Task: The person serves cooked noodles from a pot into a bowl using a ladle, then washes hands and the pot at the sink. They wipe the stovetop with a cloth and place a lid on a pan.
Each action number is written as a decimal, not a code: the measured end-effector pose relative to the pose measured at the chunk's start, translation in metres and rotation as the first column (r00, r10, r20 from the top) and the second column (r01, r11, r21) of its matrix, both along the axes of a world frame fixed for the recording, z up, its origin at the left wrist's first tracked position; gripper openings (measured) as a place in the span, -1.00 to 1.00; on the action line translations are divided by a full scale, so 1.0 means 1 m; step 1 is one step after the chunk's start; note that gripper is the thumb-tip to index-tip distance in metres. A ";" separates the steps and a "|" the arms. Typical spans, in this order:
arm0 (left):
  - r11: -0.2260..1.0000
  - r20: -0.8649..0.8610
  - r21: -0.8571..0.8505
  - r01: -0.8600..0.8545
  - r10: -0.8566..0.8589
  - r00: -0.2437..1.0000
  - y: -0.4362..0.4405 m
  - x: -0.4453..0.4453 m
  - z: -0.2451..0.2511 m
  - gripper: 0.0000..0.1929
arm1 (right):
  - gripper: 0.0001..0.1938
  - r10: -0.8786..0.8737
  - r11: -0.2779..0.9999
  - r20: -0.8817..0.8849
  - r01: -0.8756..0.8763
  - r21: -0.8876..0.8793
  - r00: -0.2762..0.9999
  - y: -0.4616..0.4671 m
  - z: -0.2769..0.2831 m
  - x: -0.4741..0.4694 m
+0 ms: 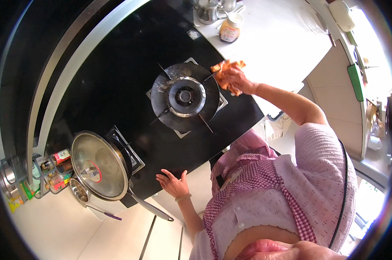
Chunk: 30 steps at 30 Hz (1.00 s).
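In the head view my right hand [236, 79] grips a crumpled orange cloth [226, 67]. The cloth lies at the right edge of a black glass cooktop [117, 87], beside a gas burner [185, 96] with a round black pan support and thin prongs. My left hand [173, 183] is over the front edge of the cooktop, fingers spread and holding nothing; whether it touches the glass I cannot tell. Left of it, a long-handled pan with a glass lid [100, 162] sits on the second burner. Its handle [150, 205] juts past the front edge.
A jar [230, 28] and a metal pot [208, 12] stand on the white counter [277, 42] to the right. At the left are a rack of bottles [54, 172] and a metal ladle [79, 191]. A range hood edge [62, 61] curves along the far side.
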<state>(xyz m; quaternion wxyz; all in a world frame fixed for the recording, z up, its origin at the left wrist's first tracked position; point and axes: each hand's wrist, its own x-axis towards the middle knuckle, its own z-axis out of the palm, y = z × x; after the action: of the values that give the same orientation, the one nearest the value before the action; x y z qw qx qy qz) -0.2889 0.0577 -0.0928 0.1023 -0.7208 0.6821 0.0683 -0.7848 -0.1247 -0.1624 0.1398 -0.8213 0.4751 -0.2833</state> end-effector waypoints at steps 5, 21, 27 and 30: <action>1.000 0.030 0.010 0.009 -0.009 1.000 0.001 0.000 -0.003 0.10 | -0.69 -0.249 0.948 0.237 0.186 0.257 0.939 0.033 0.024 -0.014; 0.998 0.088 0.063 0.018 -0.024 0.996 -0.005 -0.007 0.004 0.05 | -0.65 -0.619 0.748 0.342 0.398 0.530 0.707 0.108 0.062 0.063; 0.989 0.178 0.137 0.049 -0.073 0.981 -0.010 -0.005 0.008 0.08 | -0.55 -0.439 0.897 -0.100 0.442 0.019 0.893 0.131 0.045 0.120; 0.984 0.224 0.171 0.047 -0.086 0.971 -0.014 -0.008 0.009 0.09 | -0.55 -0.494 0.862 -0.118 0.503 0.065 0.862 0.130 0.037 0.105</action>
<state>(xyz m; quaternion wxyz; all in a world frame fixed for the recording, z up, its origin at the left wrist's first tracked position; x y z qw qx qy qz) -0.2969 0.0439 -0.0839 0.2422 -0.6896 0.6815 0.0368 -0.6794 0.0049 -0.1259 0.0767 -0.6759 0.6902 -0.2468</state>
